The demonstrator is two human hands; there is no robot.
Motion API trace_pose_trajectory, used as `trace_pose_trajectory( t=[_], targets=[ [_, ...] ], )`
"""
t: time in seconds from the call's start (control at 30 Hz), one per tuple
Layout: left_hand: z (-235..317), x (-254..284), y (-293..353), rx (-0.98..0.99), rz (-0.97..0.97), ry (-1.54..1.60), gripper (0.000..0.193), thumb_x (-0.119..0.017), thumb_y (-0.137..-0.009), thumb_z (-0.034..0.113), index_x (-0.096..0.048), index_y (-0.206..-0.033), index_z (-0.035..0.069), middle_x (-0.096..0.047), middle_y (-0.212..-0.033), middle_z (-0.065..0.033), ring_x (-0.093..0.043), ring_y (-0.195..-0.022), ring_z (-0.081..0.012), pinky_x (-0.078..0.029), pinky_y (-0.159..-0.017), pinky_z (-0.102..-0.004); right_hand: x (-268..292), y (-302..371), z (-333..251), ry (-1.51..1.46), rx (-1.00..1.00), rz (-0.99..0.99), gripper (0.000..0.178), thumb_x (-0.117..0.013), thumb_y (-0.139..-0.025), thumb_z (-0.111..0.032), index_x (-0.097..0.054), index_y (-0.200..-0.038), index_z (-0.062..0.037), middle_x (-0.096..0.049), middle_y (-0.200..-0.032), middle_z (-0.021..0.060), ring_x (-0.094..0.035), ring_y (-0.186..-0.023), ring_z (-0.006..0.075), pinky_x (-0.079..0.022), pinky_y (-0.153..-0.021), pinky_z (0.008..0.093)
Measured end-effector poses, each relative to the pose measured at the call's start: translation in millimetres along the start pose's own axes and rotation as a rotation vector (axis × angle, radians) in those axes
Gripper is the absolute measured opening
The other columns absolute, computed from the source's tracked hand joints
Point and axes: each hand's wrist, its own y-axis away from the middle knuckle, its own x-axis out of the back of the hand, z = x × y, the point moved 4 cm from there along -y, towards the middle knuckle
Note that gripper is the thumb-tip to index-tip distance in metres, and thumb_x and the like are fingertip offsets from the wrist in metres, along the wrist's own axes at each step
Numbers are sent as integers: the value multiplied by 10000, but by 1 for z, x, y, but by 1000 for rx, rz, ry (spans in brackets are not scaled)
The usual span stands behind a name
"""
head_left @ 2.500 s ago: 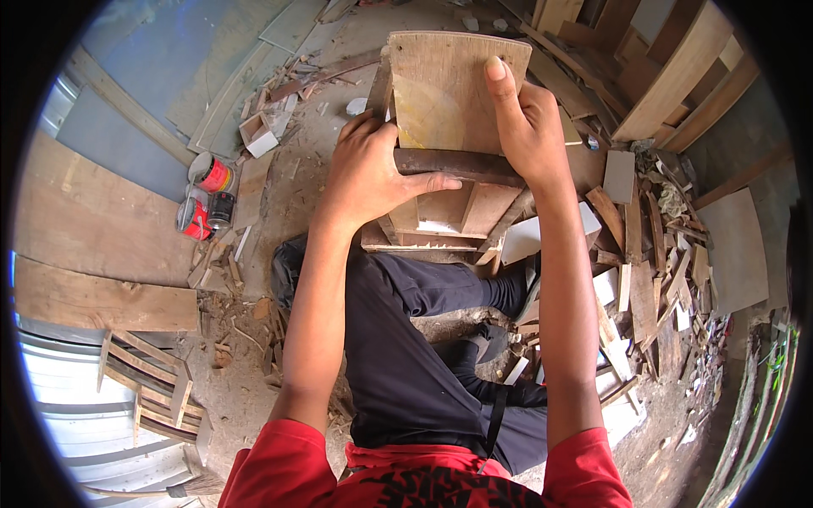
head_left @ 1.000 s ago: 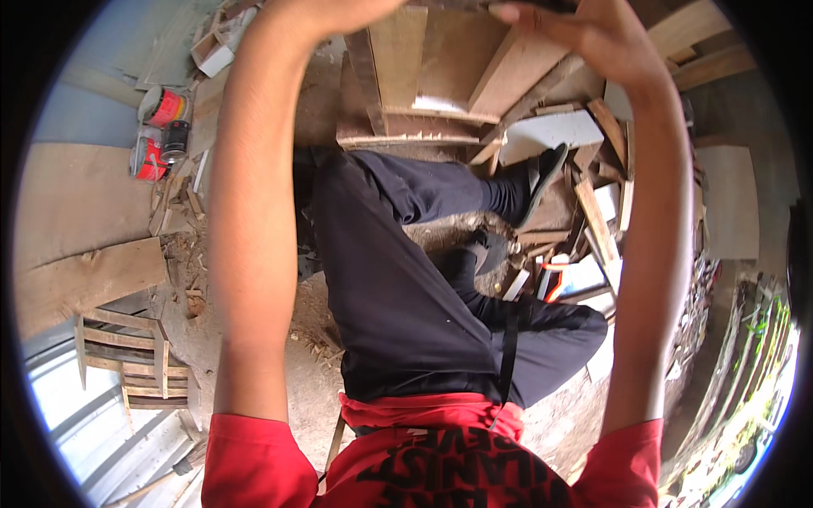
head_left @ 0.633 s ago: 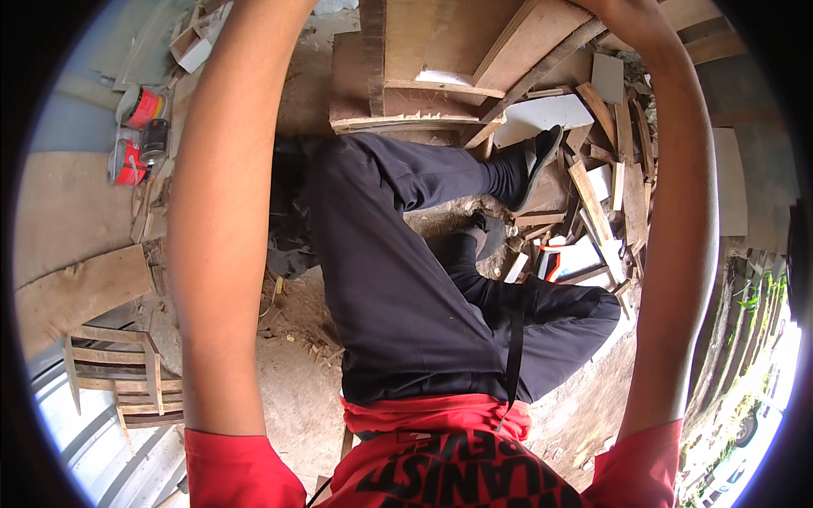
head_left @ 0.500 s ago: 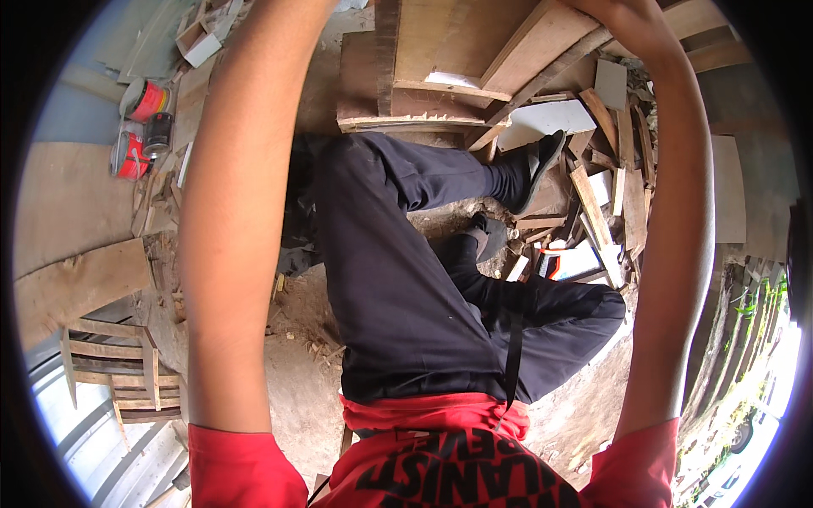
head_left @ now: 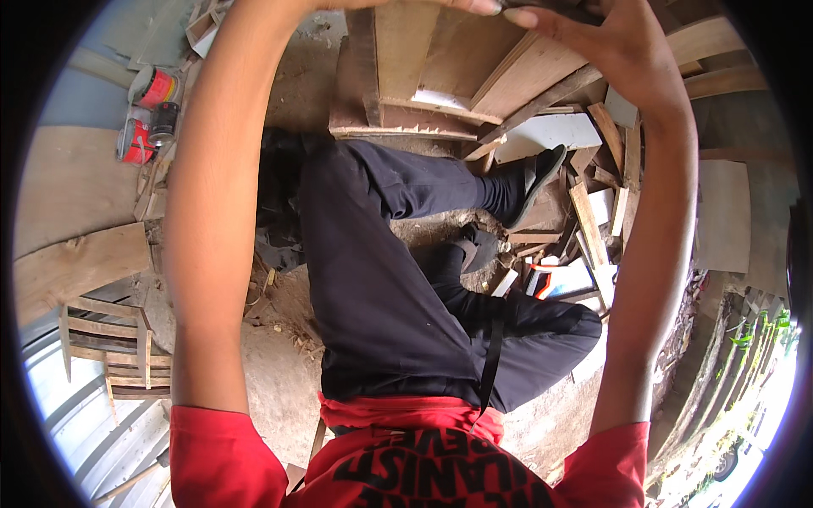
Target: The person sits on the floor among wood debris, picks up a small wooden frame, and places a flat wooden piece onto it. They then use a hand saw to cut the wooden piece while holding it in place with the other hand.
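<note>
Reaching to the wooden frame (head_left: 529,76) beyond the legs (head_left: 381,254).
Left hand (head_left: 478,5) and right hand (head_left: 616,42) show partly at its far end; cannot tell whether they grasp. Red cans (head_left: 135,142) sit leftward, contents unclear.

The top edge cuts off most of the left hand (head_left: 464,4), so just a thumb and a bit of skin show. The right hand (head_left: 622,42) is cut off there too, and most of its fingers are out of sight. The top of the wooden frame (head_left: 474,51) is cut off as well. The left arm (head_left: 216,195) covers part of a small box (head_left: 203,38). The right arm (head_left: 662,237) hides some of the wood scraps (head_left: 588,222). A dark thing (head_left: 279,195) beside the bent knee (head_left: 329,165) is too dim to name. The bottom edge cuts off the red shirt (head_left: 406,416). Far right, a round dark shape (head_left: 725,466) is too small to tell.
</note>
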Motion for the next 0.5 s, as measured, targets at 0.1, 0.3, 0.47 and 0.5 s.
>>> trace_pose_trajectory(
  t=[0.1, 0.3, 0.47, 0.5],
  targets=[
    [5, -6, -1, -57, 14, 75, 617, -849, -736, 410, -680, -1128, -35, -708, -1102, -182, -660, -1028, -271, -499, -908, -365, -2, 2, 8, 143, -37, -6, 1196, -961, -610, -329, -227, -1460, 81, -473, -1417, 257, -453, -1338, 314, -400, -1124, 436],
    [11, 0, -5, -2, -116, 77, 575, -830, -776, 318, -652, -1231, 16, -687, -1206, -155, -628, -1145, -253, -452, -1034, -385, 6, 3, -1, 136, -39, 21, 1167, -935, -643, -313, -196, -1456, 80, -558, -1285, 318, -555, -1218, 422, -474, -1012, 461],
    [-4, -5, 1, -87, -22, 100, 589, -812, -764, 441, -694, -1141, 3, -711, -1064, -157, -642, -1063, -266, -465, -959, -378, 8, -3, 12, 65, -138, -70, 1107, -902, -674, -303, -192, -1433, 80, -582, -1205, 351, -600, -1108, 480, -505, -923, 479],
    [-6, -5, 1, -95, -4, 72, 618, -830, -737, 459, -700, -1144, 11, -715, -1061, -160, -640, -1084, -268, -465, -965, -379, 9, -5, 11, 76, -166, -94, 1120, -899, -675, -318, -183, -1438, 82, -583, -1196, 356, -599, -1103, 485, -508, -917, 479]
  ],
)
